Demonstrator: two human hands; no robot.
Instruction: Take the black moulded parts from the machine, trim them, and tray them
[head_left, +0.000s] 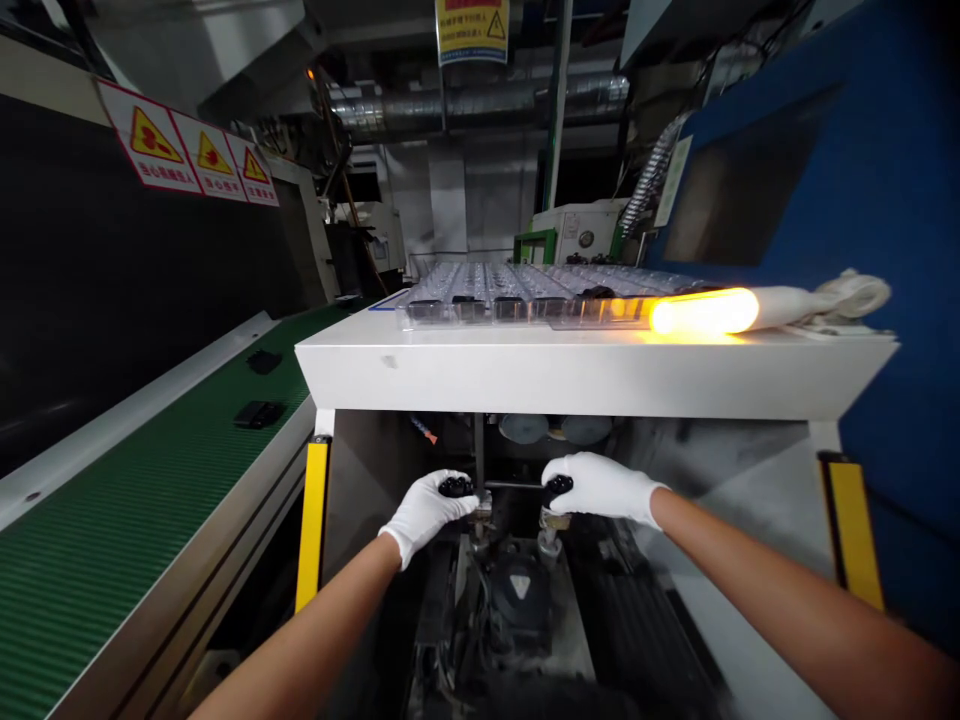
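My left hand [431,510], in a white glove, is closed around a small black part [454,487] beside a metal fixture [482,510] inside the machine opening. Across from it, my right hand [600,485], gloved the same way, grips another small black part [559,487] just above a second metal fixture [555,520]. Whether either part touches its fixture I cannot tell. Below the hands sits a dark mechanism [519,600] with a pale triangle mark. Two round grey discs [523,429] show under the top edge of the opening.
A green conveyor belt [172,480] at left carries two black parts [259,414]. Above the opening, a white ledge [562,378] bears clear plastic trays [517,285] and a glowing lamp [705,312]. Yellow posts [312,525] flank the opening; a blue machine [885,200] stands right.
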